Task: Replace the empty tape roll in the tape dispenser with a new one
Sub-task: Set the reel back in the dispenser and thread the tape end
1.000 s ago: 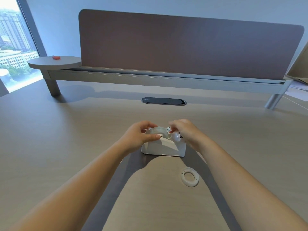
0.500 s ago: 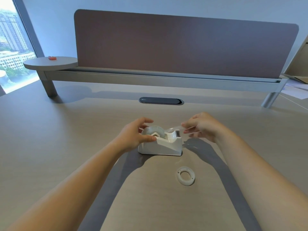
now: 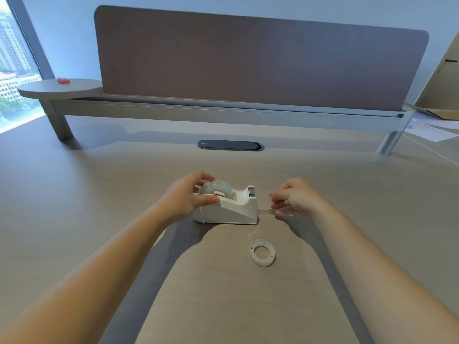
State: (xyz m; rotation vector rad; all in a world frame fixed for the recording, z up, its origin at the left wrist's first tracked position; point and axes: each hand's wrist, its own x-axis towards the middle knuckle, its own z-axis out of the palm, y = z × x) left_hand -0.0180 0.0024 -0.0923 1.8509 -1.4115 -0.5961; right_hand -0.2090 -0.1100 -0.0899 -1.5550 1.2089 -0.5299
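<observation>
A white tape dispenser (image 3: 238, 211) stands on the desk in the middle of the view, its cutter end to the right. A clear tape roll (image 3: 219, 187) sits in its cradle. My left hand (image 3: 188, 196) grips the dispenser's left end, with fingers around the roll. To the right of the cutter, my right hand (image 3: 294, 197) pinches a strip of clear tape (image 3: 265, 211) that runs back to the dispenser's right end. An empty white tape core (image 3: 262, 252) lies flat on the desk in front of the dispenser.
A dark oval cable port (image 3: 230, 145) is set in the desk behind the dispenser. Further back a raised shelf (image 3: 198, 111) carries a brown divider panel (image 3: 248, 63). Papers (image 3: 432, 129) and cardboard lie at the far right. A small orange object (image 3: 63, 81) rests on the round shelf end.
My right hand left the top of the roll and drew away to the right and downward, pulling a strip of tape out past the cutter. My left hand stayed on the dispenser.
</observation>
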